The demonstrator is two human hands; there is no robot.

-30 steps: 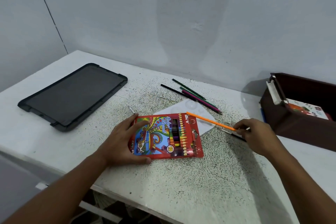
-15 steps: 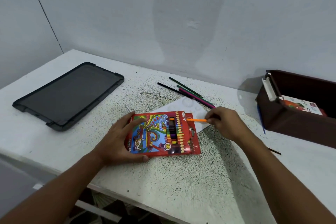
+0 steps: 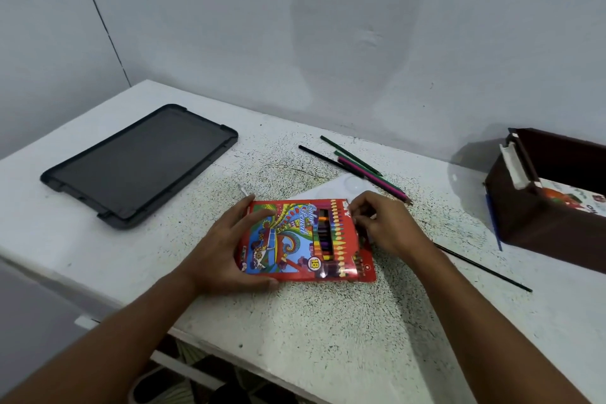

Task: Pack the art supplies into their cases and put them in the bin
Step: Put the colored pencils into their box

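Pencil box: red "Color Pencil" box (image 3: 306, 239), marked 18, lying flat near the front middle of the counter (image 3: 328, 338); pencils show through its window.
Left hand: left hand (image 3: 226, 249) holds the box's left end, fingers across the top face and thumb curled under the near edge (a firm grip).
Right hand: right hand (image 3: 382, 226) sits at the box's right, open end, fingertips pinched together there; what they pinch is hidden.
Orange pencil: orange pencil (image 3: 323, 215) visible only as a short piece in the window's upper end, inside the box.
Loose pencils: cluster of coloured pencils (image 3: 357, 167) (black, green, pink) lying beyond the box near the wall, apart from it.
Long dark pencil: dark pencil (image 3: 485, 269) flat on the counter right of the right wrist.
Bin: dark brown bin (image 3: 541, 226) at the counter's right end, with a printed white case (image 3: 577, 200) inside and a blue pencil (image 3: 493, 223) against its left side.
Lid: black bin lid (image 3: 137, 164) lying flat at the counter's left, well apart from the box.
Palette: white plastic palette (image 3: 354, 185) partly under the box's far edge.
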